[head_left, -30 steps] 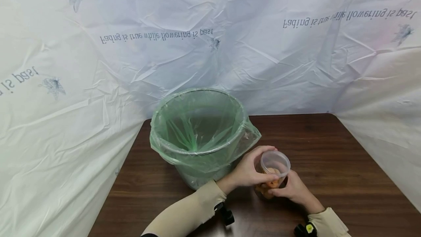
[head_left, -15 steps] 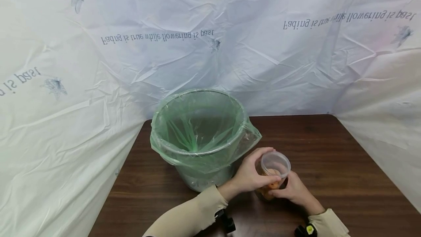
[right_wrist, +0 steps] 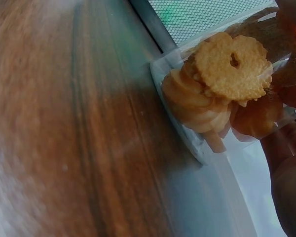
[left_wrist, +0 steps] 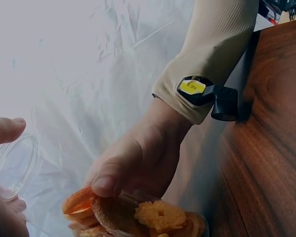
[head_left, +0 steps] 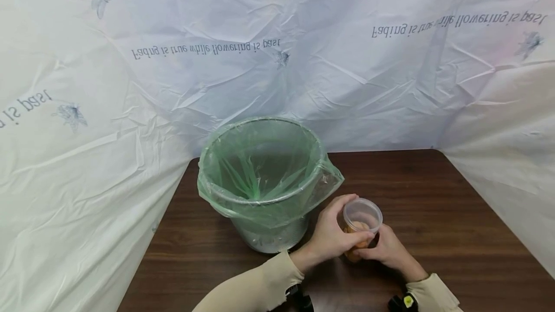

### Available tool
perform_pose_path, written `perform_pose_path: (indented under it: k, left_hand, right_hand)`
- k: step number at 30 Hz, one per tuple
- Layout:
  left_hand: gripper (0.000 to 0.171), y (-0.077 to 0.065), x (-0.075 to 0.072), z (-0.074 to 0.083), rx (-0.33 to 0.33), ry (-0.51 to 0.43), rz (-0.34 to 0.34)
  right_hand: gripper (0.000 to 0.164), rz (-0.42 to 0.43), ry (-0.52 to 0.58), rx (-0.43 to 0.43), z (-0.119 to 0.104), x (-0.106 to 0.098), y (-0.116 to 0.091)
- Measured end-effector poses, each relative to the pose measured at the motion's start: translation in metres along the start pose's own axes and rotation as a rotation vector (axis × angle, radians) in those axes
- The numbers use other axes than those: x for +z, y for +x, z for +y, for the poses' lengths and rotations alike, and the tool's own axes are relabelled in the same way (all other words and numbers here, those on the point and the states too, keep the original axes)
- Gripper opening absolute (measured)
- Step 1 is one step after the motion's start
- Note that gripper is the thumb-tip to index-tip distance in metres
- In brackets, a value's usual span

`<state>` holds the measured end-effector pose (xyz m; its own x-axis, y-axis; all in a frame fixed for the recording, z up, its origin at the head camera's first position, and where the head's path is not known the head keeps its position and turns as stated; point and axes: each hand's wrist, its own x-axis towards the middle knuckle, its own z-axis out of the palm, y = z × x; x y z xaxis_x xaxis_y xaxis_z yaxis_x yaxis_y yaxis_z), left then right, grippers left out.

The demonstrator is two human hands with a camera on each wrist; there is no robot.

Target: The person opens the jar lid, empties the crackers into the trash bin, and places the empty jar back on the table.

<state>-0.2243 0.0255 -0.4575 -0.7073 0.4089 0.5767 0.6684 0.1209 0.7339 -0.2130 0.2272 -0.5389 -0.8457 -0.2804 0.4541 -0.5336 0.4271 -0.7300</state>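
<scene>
A clear plastic jar [head_left: 362, 213], its round mouth facing up, sits between both hands to the right of the bin. Inside it are golden-brown cookies [right_wrist: 232, 69], some with wavy edges, one with a small hole in the middle. My left hand [head_left: 328, 236] curls round the jar's upper left side, its thumb across the front below the rim. My right hand [head_left: 388, 250] grips the jar lower on the right. In the left wrist view the right thumb [left_wrist: 107, 180] presses on the jar's wall. The jar's bottom is close to the wooden table in the right wrist view.
A metal mesh bin [head_left: 275, 240] lined with a green plastic bag [head_left: 260, 211] stands left of the hands, the bag folded over its rim. The dark wooden table [head_left: 416, 191] runs back to white printed sheeting [head_left: 243, 81] that hangs on three sides.
My left wrist and forearm have shifted slightly right and towards the body, uncovering more of the bin's base. The jar and my right hand stay almost where they were.
</scene>
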Motion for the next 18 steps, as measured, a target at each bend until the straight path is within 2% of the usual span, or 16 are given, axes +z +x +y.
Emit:
perform_pose_path:
  k: [2,9,18]
  left_hand:
    - [0.074,-0.001,0.0,0.0,0.008,0.023,0.01]
    - [0.073,-0.002,0.001,0.002,-0.005,0.017,0.015]
    - [0.071,-0.006,0.001,0.005,-0.033,-0.009,0.023]
  right_hand:
    - [0.075,-0.001,0.008,0.013,-0.001,-0.001,0.0]
    - [0.068,-0.003,0.02,0.001,-0.037,-0.005,0.007]
    - [0.067,-0.011,0.019,0.01,-0.042,-0.006,0.007]
